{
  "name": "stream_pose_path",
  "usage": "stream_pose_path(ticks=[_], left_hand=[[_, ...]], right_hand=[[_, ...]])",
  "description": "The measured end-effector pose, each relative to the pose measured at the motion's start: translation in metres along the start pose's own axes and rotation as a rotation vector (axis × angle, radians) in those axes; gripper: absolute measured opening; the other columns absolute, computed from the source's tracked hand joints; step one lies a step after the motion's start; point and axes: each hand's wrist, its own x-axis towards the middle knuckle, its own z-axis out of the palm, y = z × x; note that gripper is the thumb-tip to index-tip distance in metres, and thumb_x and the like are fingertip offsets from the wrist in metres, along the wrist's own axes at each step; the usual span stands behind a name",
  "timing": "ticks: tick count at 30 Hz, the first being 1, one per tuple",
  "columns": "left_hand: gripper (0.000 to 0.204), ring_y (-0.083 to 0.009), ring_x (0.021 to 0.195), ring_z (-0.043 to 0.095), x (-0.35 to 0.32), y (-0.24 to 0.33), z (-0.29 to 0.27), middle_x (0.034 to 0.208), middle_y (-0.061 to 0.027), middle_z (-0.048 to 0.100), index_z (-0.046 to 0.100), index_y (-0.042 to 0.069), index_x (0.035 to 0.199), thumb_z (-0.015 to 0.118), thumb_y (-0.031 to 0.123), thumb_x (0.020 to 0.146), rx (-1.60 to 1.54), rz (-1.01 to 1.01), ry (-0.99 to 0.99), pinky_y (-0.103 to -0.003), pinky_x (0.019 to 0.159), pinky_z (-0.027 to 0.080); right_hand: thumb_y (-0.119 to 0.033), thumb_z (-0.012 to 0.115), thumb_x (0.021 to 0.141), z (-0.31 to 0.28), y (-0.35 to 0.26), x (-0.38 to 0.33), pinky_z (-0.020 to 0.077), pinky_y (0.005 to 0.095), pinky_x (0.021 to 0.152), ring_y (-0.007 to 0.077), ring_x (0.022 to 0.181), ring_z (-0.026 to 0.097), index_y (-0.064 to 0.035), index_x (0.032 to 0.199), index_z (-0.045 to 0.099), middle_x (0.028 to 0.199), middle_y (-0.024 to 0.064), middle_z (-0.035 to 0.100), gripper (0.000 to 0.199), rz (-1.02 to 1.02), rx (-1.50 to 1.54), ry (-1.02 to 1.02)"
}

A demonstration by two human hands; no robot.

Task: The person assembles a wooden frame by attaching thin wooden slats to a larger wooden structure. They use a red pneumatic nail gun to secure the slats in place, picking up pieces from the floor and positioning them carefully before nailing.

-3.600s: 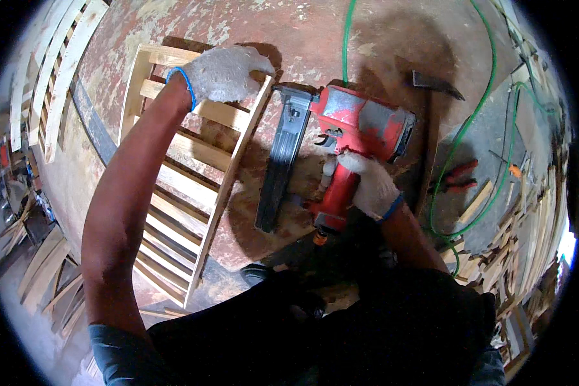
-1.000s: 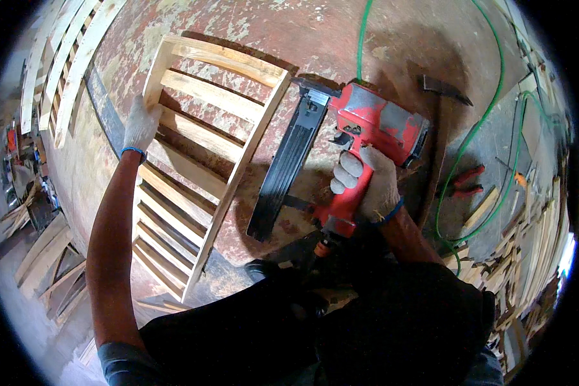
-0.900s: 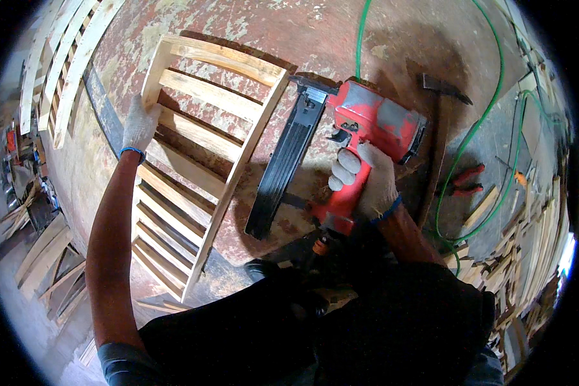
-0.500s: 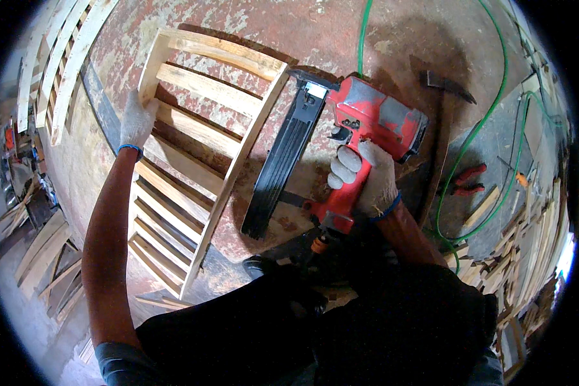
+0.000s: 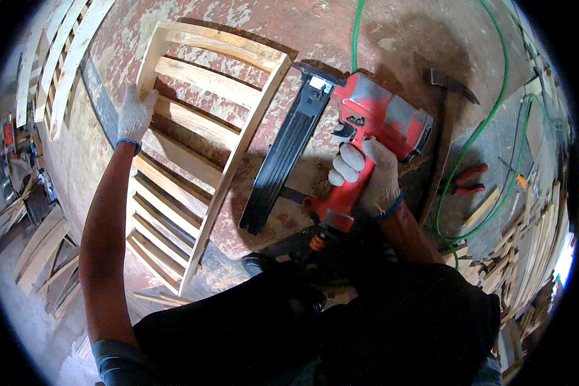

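My left hand point(image 5: 135, 114), in a light knit glove, is closed on the left rail of a slatted wooden frame point(image 5: 228, 154). Several pale slats run between the frame's two long rails. My gloved right hand point(image 5: 370, 170) wraps round the handle of a red and grey nail gun point(image 5: 383, 116). Its long black magazine point(image 5: 283, 154) slants down beside the frame's right rail, with a gap between them. The gun's nose is near the frame's upper right corner; I cannot tell whether it touches anything.
A hammer point(image 5: 452, 87) lies right of the nail gun, with red-handled pliers point(image 5: 469, 179) below it. A green hose point(image 5: 503, 77) loops along the right. Wood strips point(image 5: 527, 257) pile up at lower right, and more slatted pieces point(image 5: 71, 64) stand at upper left.
The nail gun in my right hand has shifted slightly to the right. My left hand and the wooden frame sit slightly higher and further left in the picture.
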Motion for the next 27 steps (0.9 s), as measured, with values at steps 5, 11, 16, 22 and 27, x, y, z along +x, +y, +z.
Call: stream_pose_path(ticks=[5, 11, 16, 22, 27], left_hand=[[0.052, -0.0449, 0.110, 0.064, 0.000, -0.001, 0.000, 0.114, -0.0288, 0.067, 0.055, 0.001, 0.125, 0.065, 0.041, 0.093, 0.034, -0.004, -0.010, -0.049, 0.092, 0.049], [0.052, -0.0439, 0.110, 0.065, -0.001, 0.003, 0.000, 0.114, -0.0279, 0.067, 0.055, 0.000, 0.125, 0.065, 0.040, 0.093, 0.049, -0.010, 0.006, -0.048, 0.092, 0.049], [0.052, -0.0434, 0.110, 0.065, -0.003, 0.007, 0.000, 0.114, -0.0278, 0.067, 0.055, 0.001, 0.125, 0.065, 0.039, 0.093, 0.053, 0.016, 0.039, -0.048, 0.093, 0.048], [0.052, -0.0437, 0.110, 0.065, -0.003, 0.011, -0.001, 0.114, -0.0272, 0.067, 0.055, 0.001, 0.125, 0.065, 0.041, 0.092, 0.069, -0.029, 0.030, -0.048, 0.093, 0.048], [0.052, -0.0440, 0.108, 0.065, -0.002, 0.008, -0.001, 0.111, -0.0271, 0.067, 0.055, 0.001, 0.124, 0.066, 0.041, 0.092, 0.028, -0.052, 0.011, -0.048, 0.092, 0.049]], right_hand=[[-0.041, 0.059, 0.095, 0.001, -0.001, 0.008, 0.0380, 0.0368, 0.066, 0.0162, 0.061, 0.042, -0.0179, 0.071, 0.044, 0.062, -0.0044, 0.036, 0.036, 0.041, 0.014, -0.051], [-0.042, 0.061, 0.093, 0.003, 0.000, 0.007, 0.0398, 0.0373, 0.068, 0.0163, 0.062, 0.044, -0.0168, 0.072, 0.045, 0.064, -0.0034, 0.039, 0.036, 0.026, -0.024, 0.025], [-0.041, 0.062, 0.092, 0.008, 0.001, 0.008, 0.0409, 0.0384, 0.070, 0.0159, 0.061, 0.044, -0.0166, 0.072, 0.046, 0.065, -0.0036, 0.040, 0.035, 0.022, -0.057, 0.028], [-0.035, 0.054, 0.095, 0.007, 0.004, 0.007, 0.0419, 0.0399, 0.071, 0.0158, 0.061, 0.043, -0.0167, 0.073, 0.044, 0.066, -0.0039, 0.040, 0.031, -0.010, -0.171, 0.085], [-0.027, 0.046, 0.099, -0.008, 0.009, 0.008, 0.0459, 0.0417, 0.076, 0.0167, 0.064, 0.046, -0.0134, 0.083, 0.043, 0.070, -0.0020, 0.042, 0.021, -0.077, -0.385, 0.080]])
